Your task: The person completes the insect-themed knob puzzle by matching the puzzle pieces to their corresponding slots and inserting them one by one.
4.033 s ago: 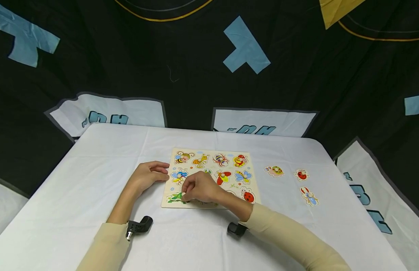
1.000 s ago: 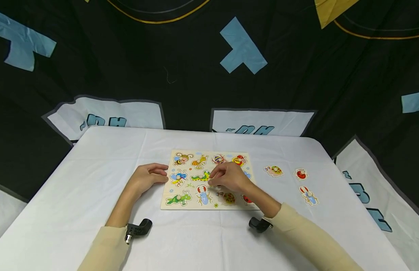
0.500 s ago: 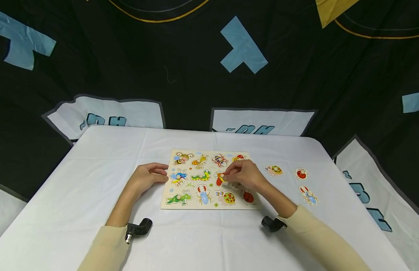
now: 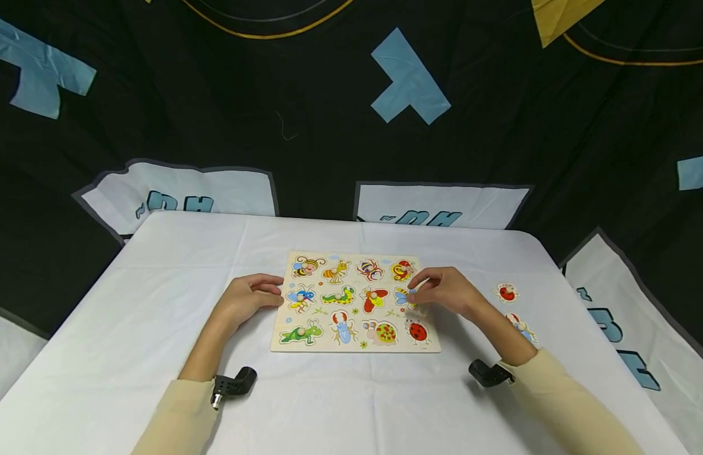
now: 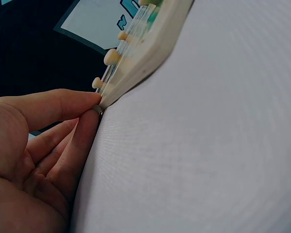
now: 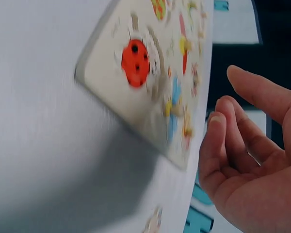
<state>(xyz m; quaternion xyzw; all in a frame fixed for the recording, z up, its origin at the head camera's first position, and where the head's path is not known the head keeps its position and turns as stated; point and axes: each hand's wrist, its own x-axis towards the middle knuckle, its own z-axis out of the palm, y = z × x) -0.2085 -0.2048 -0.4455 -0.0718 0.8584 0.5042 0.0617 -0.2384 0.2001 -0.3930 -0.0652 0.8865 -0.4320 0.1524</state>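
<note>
A wooden knob puzzle board [image 4: 354, 344] with insect pictures lies on the white table. My left hand [image 4: 243, 300] holds the board's left edge, thumb and finger meeting right at it in the left wrist view. My right hand [image 4: 445, 291] hovers at the board's right side, its fingertips overlapping the blue-winged insect piece [image 4: 403, 297] in the head view. From the right wrist, a gap shows between thumb and fingers [image 6: 216, 128], with nothing between them. Near it are the red ladybug picture [image 6: 136, 63] and the red-winged insect piece [image 4: 374, 300].
Loose on the table to the right lie a ladybug piece [image 4: 506, 292] and a beetle piece [image 4: 519, 325], the latter partly covered by the right forearm. A black patterned cloth [image 4: 306, 126] hangs behind the table's far edge.
My right hand has moved from the grasshopper piece, past the caterpillar and the red-winged insect, right to the blue-winged one. It now hides the loose snail piece. My left hand stays put.
</note>
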